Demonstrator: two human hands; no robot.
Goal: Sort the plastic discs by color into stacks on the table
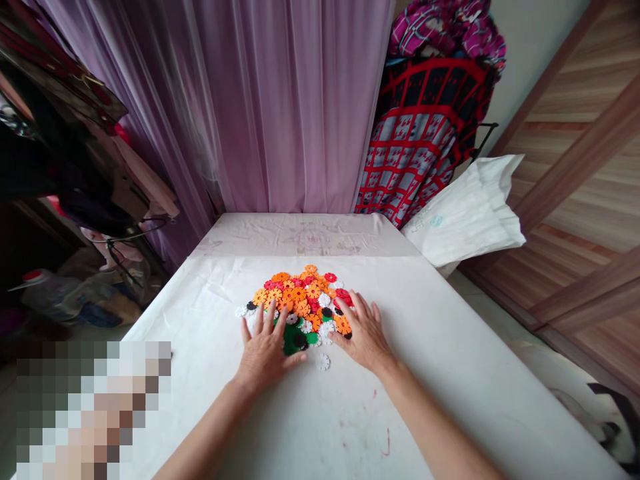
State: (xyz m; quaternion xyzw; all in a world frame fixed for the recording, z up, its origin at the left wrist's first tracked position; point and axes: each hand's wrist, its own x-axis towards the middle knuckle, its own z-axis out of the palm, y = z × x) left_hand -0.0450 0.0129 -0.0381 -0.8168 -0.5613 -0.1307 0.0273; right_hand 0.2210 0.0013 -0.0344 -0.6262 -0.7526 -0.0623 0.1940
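Observation:
A pile of flat, notched plastic discs (297, 297), flower-like in outline, lies on the white-covered table (320, 420). Orange and red ones are heaped toward the back; green, black and white ones show nearer the front. My left hand (265, 347) rests palm down over the pile's front left, fingers spread, covering some discs. On the right side, my right hand (365, 330) lies with its fingers apart over the pile's edge, beside orange and white discs. One white disc (323, 362) sits apart, between the hands and closer to me. Neither hand grips a disc.
Purple curtains (300, 107) hang behind the table. A white bag (465, 213) leans at the back right, near a red-and-black patterned cloth (415, 133). Clothes (90, 147) hang on the left. Wooden doors (575, 193) stand at the right. A blurred-out patch covers the lower left.

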